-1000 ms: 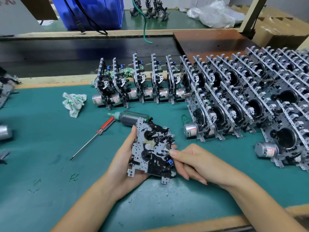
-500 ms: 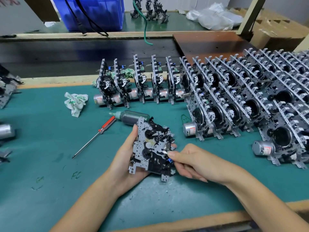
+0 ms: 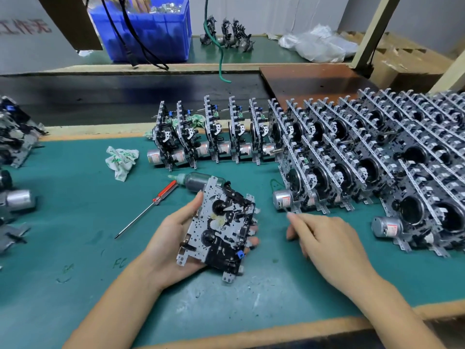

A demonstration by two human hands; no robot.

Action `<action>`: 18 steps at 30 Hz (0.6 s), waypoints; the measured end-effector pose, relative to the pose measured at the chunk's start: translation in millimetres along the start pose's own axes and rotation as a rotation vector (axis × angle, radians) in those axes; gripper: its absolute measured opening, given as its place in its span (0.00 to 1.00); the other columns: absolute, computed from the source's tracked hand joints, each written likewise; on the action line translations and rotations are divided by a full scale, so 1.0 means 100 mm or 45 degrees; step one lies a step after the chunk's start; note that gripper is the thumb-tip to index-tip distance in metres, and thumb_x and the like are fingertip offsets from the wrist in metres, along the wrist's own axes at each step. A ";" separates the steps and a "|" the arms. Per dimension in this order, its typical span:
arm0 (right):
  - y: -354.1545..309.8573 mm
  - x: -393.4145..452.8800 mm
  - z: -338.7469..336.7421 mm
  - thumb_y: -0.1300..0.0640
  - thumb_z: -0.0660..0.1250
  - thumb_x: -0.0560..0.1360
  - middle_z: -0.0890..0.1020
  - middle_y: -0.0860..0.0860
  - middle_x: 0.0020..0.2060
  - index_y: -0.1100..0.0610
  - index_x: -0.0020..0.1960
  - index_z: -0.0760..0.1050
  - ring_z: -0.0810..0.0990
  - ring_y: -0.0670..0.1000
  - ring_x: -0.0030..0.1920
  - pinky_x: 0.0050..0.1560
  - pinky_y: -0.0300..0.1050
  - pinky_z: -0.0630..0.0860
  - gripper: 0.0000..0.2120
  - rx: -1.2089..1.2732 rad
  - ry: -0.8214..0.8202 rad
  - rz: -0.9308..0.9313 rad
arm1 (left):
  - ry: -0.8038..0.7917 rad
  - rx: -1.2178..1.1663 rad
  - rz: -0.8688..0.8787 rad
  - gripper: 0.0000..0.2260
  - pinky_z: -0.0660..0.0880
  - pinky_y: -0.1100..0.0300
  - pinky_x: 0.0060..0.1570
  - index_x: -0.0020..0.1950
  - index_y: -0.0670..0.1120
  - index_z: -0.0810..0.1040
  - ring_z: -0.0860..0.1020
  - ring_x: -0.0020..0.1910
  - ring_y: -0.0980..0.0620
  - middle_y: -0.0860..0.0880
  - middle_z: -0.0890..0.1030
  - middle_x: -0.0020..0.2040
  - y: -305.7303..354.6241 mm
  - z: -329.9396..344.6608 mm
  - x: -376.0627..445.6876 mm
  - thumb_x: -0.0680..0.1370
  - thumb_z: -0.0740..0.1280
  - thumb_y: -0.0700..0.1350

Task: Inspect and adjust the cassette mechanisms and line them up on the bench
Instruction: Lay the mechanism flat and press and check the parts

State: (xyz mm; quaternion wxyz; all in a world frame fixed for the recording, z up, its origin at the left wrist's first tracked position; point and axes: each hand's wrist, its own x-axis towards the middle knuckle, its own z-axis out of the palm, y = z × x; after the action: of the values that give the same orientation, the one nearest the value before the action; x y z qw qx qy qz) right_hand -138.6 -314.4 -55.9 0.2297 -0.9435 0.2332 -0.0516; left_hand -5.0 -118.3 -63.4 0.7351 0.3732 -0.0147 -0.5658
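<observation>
One in hand: a single cassette mechanism (image 3: pixel 219 229) lies face up in the left hand (image 3: pixel 173 238), low over the green bench mat (image 3: pixel 75 197), near the front edge.
Left hand: thumb curled over the unit's left edge, fingertips showing past its right edge, so it grips the chassis from beneath.
Right hand (image 3: pixel 324 238): clear of the unit, just to its right, fingers loosely bent; I cannot tell whether anything is pinched at the fingertips.
Done so far: many mechanisms stand upright on edge in the back row (image 3: pixel 214 137) and in a dense block of rows (image 3: pixel 364 167) to the right, motors toward the viewer; by their order, these look finished.
Left to do: the held unit is not yet in line; a few more units (image 3: pixel 15 137) lie in a loose heap at the far left, probably waiting.
Likely slot: the left end of the back row or the front of the right block; which one cannot be judged.
Tools nearby: a red-handled screwdriver (image 3: pixel 148 207) and a small lubricant bottle (image 3: pixel 196 180) lie on the mat just beyond the held unit, with a crumpled rag (image 3: pixel 120 159) further left.
Progress: judged well along, inspection of this piece seemingly near its end.
</observation>
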 end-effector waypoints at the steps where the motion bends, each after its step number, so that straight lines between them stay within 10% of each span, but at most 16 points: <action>1: 0.00 -0.02 -0.01 0.40 0.50 0.77 0.79 0.44 0.32 0.46 0.41 0.77 0.78 0.49 0.41 0.39 0.46 0.69 0.20 -0.220 0.101 -0.058 | 0.012 0.041 -0.011 0.20 0.80 0.50 0.47 0.53 0.43 0.84 0.81 0.54 0.40 0.40 0.82 0.56 0.05 0.00 -0.03 0.76 0.60 0.56; 3: 0.01 -0.03 -0.03 0.42 0.62 0.75 0.80 0.44 0.44 0.48 0.54 0.77 0.78 0.50 0.49 0.42 0.45 0.72 0.14 -0.371 0.194 -0.268 | 0.100 0.176 -0.056 0.18 0.81 0.53 0.43 0.52 0.43 0.85 0.83 0.50 0.43 0.41 0.83 0.53 0.14 0.04 -0.01 0.71 0.67 0.54; 6: 0.01 -0.04 0.01 0.39 0.71 0.65 0.79 0.50 0.53 0.56 0.67 0.72 0.79 0.52 0.50 0.49 0.46 0.77 0.36 -0.431 0.209 -0.561 | 0.276 0.457 -0.110 0.20 0.80 0.62 0.37 0.58 0.40 0.82 0.84 0.39 0.53 0.45 0.85 0.41 0.28 0.06 0.06 0.73 0.68 0.52; 11: -0.05 -0.02 0.01 0.35 0.66 0.66 0.81 0.48 0.41 0.57 0.50 0.80 0.79 0.51 0.41 0.41 0.44 0.76 0.27 -0.477 0.382 -0.911 | -0.018 0.474 -0.347 0.26 0.80 0.60 0.30 0.50 0.38 0.84 0.84 0.39 0.45 0.39 0.84 0.48 0.43 0.15 0.05 0.57 0.83 0.50; 15: -0.02 -0.01 0.08 0.35 0.64 0.70 0.78 0.48 0.34 0.57 0.38 0.78 0.76 0.51 0.36 0.39 0.45 0.74 0.23 -0.452 0.371 -0.966 | 0.214 0.763 -0.308 0.24 0.73 0.68 0.23 0.39 0.44 0.84 0.81 0.28 0.51 0.46 0.84 0.34 0.49 0.29 0.10 0.64 0.67 0.64; 18: 0.04 -0.05 0.16 0.35 0.64 0.69 0.77 0.48 0.31 0.57 0.34 0.77 0.75 0.51 0.34 0.40 0.42 0.69 0.24 -0.401 0.403 -0.871 | 0.600 1.601 -0.017 0.40 0.72 0.63 0.31 0.39 0.46 0.80 0.78 0.34 0.49 0.48 0.82 0.34 0.41 0.25 0.00 0.61 0.49 0.80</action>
State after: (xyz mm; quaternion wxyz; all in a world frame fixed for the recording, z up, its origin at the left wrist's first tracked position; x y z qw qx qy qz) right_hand -141.1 -309.0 -71.9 0.0131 -0.9707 -0.0564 -0.2334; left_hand 17.5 -128.3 -21.7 0.3579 0.8440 -0.1783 -0.3574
